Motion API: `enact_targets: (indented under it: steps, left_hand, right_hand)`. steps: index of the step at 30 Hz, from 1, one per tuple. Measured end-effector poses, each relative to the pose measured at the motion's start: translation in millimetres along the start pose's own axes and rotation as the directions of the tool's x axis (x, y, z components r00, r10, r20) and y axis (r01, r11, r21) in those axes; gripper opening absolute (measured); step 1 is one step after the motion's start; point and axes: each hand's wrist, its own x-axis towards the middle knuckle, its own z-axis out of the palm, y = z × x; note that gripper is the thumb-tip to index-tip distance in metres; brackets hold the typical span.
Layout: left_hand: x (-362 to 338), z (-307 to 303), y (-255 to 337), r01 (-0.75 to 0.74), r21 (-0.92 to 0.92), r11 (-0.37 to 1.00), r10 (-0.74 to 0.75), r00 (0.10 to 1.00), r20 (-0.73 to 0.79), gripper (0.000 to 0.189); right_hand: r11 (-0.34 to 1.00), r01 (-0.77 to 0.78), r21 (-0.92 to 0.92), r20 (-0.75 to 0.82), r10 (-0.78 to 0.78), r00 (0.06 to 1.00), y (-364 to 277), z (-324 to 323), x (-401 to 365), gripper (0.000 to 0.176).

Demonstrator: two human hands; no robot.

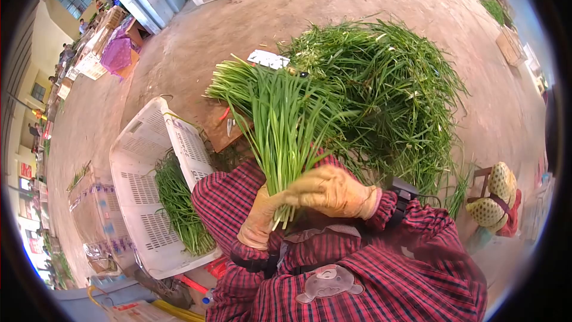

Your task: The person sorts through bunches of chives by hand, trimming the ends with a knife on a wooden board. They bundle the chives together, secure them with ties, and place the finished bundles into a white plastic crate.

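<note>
A bunch of garlic chives [278,134] stands upright in front of my chest, leaf tips away from me and pale stem ends toward me. My left hand [258,219], in an orange-yellow rubber glove, is closed round the lower stems. From the other side my right hand [336,192], gloved alike, lies across the stems with its fingers bent against them; its fingertips are slightly blurred. Just beyond, more cut chives [229,80] lie on a low wooden board [221,128], beside a white card-like object [268,59]. A small blade-like tool [230,126] rests on the board.
A large heap of loose chives [393,95] covers the floor ahead and to the right. On my left, a tilted white plastic crate [137,194] holds more chives [179,203]. A small stool [494,197] with a spotted cushion stands right. People and boxes line the far left.
</note>
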Motion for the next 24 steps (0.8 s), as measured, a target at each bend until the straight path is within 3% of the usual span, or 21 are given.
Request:
enact_targets:
  steps: [1,3,4,7,9,11,12,13,14,15,16,17,18,19,20,21,23,24]
  left_hand:
    - [-4.5,0.5,7.6,-0.011,-0.005,1.0,0.011,1.0,-0.004,0.05]
    - [-17.5,9.5,32.9,0.199,0.037,0.979,-0.2,0.979,0.046,0.048]
    - [-24.8,27.7,46.7,0.219,0.101,0.971,-0.22,0.975,0.003,0.045]
    - [-31.6,48.4,69.6,0.29,0.192,0.938,-0.318,0.938,0.136,0.044]
    - [-37.1,48.8,94.3,0.277,0.195,0.941,-0.306,0.942,0.138,0.045]
    - [-52.3,49.4,121.4,0.323,0.073,0.944,-0.33,0.934,0.133,0.052]
    - [-47.9,31.8,128.0,0.208,0.134,0.969,-0.235,0.941,0.245,0.065]
    - [-39.6,7.8,131.2,0.083,0.183,0.98,-0.145,0.922,0.359,0.078]
    - [-37.7,-11.3,134.2,-0.024,0.26,0.965,-0.05,0.96,0.274,0.088]
    - [-34.4,-15.1,131.7,-0.181,0.103,0.978,0.146,0.949,0.28,0.079]
    - [-38.6,-16.5,129.1,-0.291,0.419,0.86,0.25,0.957,0.149,0.072]
    - [-41.3,-10.4,129.2,-0.312,0.695,0.648,0.391,0.919,0.049,0.068]
    - [-38.6,-3.1,128.3,-0.326,0.692,0.644,0.406,0.912,0.051,0.068]
    - [-34.9,5.8,124.4,-0.427,0.451,0.784,0.459,0.887,0.042,0.067]
    - [-32.3,12.7,120.1,-0.505,0.172,0.846,0.51,0.86,0.015,0.068]
    - [-29.7,12.7,114.2,-0.522,0.168,0.836,0.529,0.848,0.003,0.068]
    - [-21.8,10.0,99.7,-0.463,0.108,0.88,0.472,0.879,-0.074,0.071]
    - [-18.0,26.7,98.8,-0.593,0.048,0.804,0.593,0.793,-0.143,0.068]
  right_hand:
    - [0.985,0.022,-0.17,-0.061,-0.033,0.998,-0.3,-14.8,9.3,0.047]
    - [0.94,0.053,-0.338,-0.015,-0.062,0.998,5.5,-34.7,27.1,0.057]
    - [0.895,0.113,-0.432,0.096,-0.079,0.992,5.9,-41.9,37.1,0.061]
    - [0.877,0.286,-0.386,0.22,-0.214,0.952,9.3,-47.1,69.6,0.054]
    - [0.945,0.162,-0.286,0.235,-0.095,0.967,6.9,-56.4,82.8,0.033]
    - [0.986,0.064,-0.155,0.259,-0.022,0.966,-3.4,-74.4,98.7,0.034]
    - [0.984,0.08,-0.162,0.262,-0.035,0.964,-7.6,-85.2,106.3,0.034]
    - [0.992,-0.123,-0.013,0.345,0.12,0.931,-10.5,-96.7,112.6,0.034]
    - [0.935,-0.336,0.114,0.443,0.255,0.86,-11.1,-104.5,117.6,0.035]
    - [0.94,-0.325,0.101,0.436,0.252,0.864,-5.8,-105.2,120.4,0.035]
    - [0.824,-0.52,0.227,0.526,0.345,0.777,3.3,-102.5,123.1,0.033]
    - [0.651,-0.689,0.319,0.625,0.402,0.669,-0.7,-106.9,135.6,0.032]
    - [0.499,-0.788,0.36,0.718,0.39,0.576,-9.1,-119.2,144.0,0.033]
    - [0.514,-0.783,0.35,0.721,0.385,0.576,-8.5,-111.7,146.9,0.033]
    - [0.342,-0.818,0.463,0.767,0.307,0.563,-4.7,-94.4,145.2,0.033]
    - [0.149,-0.831,0.537,0.801,0.219,0.557,-0.3,-75.2,143.1,0.033]
    - [0.061,-0.825,0.562,0.809,0.167,0.564,-5.0,-43.6,141.6,0.035]
    - [0.18,-0.758,0.627,0.738,0.173,0.652,-0.9,-13.2,131.3,0.039]
